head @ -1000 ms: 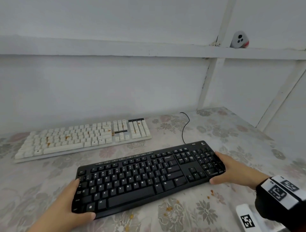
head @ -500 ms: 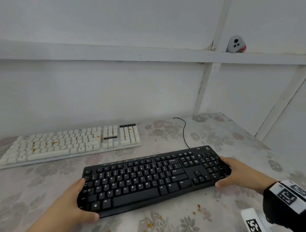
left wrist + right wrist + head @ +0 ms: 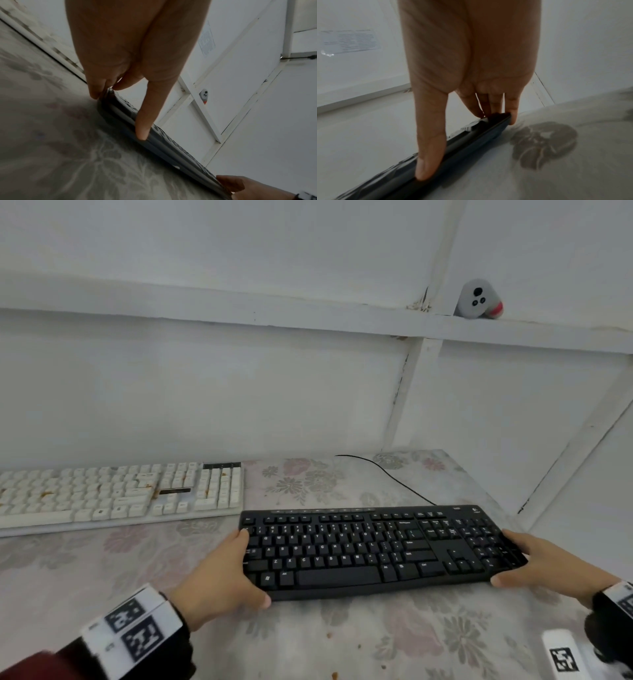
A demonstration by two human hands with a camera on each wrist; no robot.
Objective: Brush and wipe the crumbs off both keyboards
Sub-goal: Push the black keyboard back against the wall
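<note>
- Black keyboard (image 3: pixel 376 549) sits on flowered tablecloth (image 3: pixel 394 642), near front edge, gripped at both ends; seems to rest on the cloth, tho a slight lift can't be ruled out.
- Left hand (image 3: pixel 222 580) clamps the kbd's left end: thumb along front edge, fingers curled over the far corner, per left wrist view (image 3: pixel 120 56).
- Right hand (image 3: pixel 544 566) holds the right end by the number pad, thumb on front edge, fingers wrapped round the side; right wrist view (image 3: pixel 467 67) shows same grip.
- White keyboard (image 3: pixel 116 494) lies behind and to the left, along the wall, apart from the black one; orange-brown crumbs (image 3: pixel 46 493) stuck btwn its keys.
- More crumbs (image 3: pixel 329 635) dot the cloth in front of the black kbd.
- Black cable (image 3: pixel 383 470) runs from the black kbd's back edge toward the wall.
- White tagged block (image 3: pixel 563 655) at lower right; grey gadget (image 3: pixel 479 299) on wall ledge.
</note>
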